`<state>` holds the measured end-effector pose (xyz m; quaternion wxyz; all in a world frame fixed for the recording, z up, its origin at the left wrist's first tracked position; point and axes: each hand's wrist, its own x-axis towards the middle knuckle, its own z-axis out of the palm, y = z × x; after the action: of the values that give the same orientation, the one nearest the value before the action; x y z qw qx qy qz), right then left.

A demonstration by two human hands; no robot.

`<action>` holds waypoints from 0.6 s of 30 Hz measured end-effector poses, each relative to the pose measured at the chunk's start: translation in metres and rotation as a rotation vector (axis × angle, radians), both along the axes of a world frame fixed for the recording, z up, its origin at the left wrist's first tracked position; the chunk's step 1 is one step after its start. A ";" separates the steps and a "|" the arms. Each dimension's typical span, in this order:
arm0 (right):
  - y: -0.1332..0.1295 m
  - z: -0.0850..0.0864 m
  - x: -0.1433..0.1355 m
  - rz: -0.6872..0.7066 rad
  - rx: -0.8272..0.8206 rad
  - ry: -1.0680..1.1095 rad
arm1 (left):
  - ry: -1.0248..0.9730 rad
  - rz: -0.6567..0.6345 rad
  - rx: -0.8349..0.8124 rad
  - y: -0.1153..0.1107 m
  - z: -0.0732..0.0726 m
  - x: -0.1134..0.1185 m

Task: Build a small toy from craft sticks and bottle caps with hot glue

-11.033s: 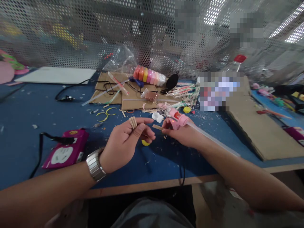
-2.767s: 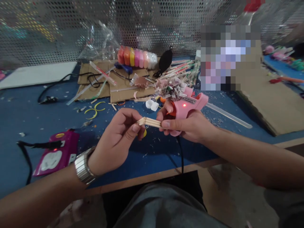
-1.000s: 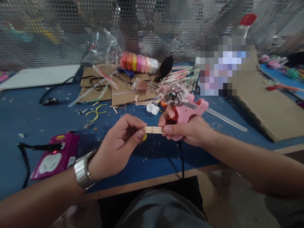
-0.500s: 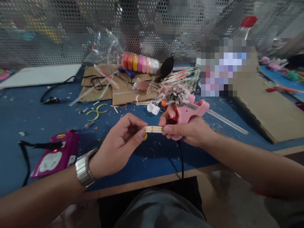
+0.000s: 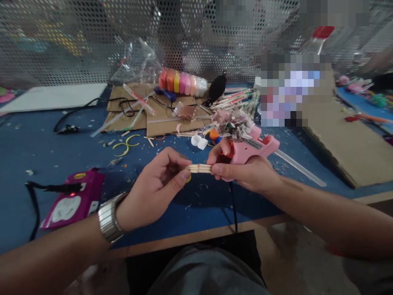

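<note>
My left hand (image 5: pixel 161 184) pinches one end of a small bundle of pale wooden sticks (image 5: pixel 199 168) between thumb and fingers. With thumb and forefinger, my right hand (image 5: pixel 242 168) grips the other end of the bundle. The same right hand also holds a pink hot glue gun (image 5: pixel 248 151), tilted, with a clear glue stick (image 5: pixel 302 168) jutting from its back. Part of the gun is hidden by my fingers. Grey-white fluffy scraps (image 5: pixel 235 122) appear just beyond the gun. A bit of something yellow (image 5: pixel 188 179) shows under my left thumb.
A purple power box (image 5: pixel 76 194) with a lit red light and plugged black cable lies left. Cardboard (image 5: pixel 175 121), white caps (image 5: pixel 199 141), yellow curved strips (image 5: pixel 124 146) and coloured clay tubs (image 5: pixel 182 82) lie beyond my hands. A perforated metal screen (image 5: pixel 92 41) stands behind the blue table.
My right hand and the glue gun have tilted and shifted slightly right. Both hands keep hold of the sticks. The whole view has moved a little.
</note>
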<state>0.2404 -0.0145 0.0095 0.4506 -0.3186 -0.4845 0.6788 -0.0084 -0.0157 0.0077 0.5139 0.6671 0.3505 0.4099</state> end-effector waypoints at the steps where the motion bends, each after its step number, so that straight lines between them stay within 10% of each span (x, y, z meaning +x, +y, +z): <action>1: 0.000 0.001 -0.001 -0.002 0.001 0.000 | 0.001 -0.002 0.000 0.000 0.000 0.000; 18: 0.002 0.003 -0.001 0.020 0.019 0.005 | 0.029 0.009 0.031 0.001 0.004 0.001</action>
<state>0.2392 -0.0122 0.0126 0.4478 -0.3077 -0.4931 0.6794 -0.0078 -0.0148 0.0116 0.4965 0.6792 0.3545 0.4080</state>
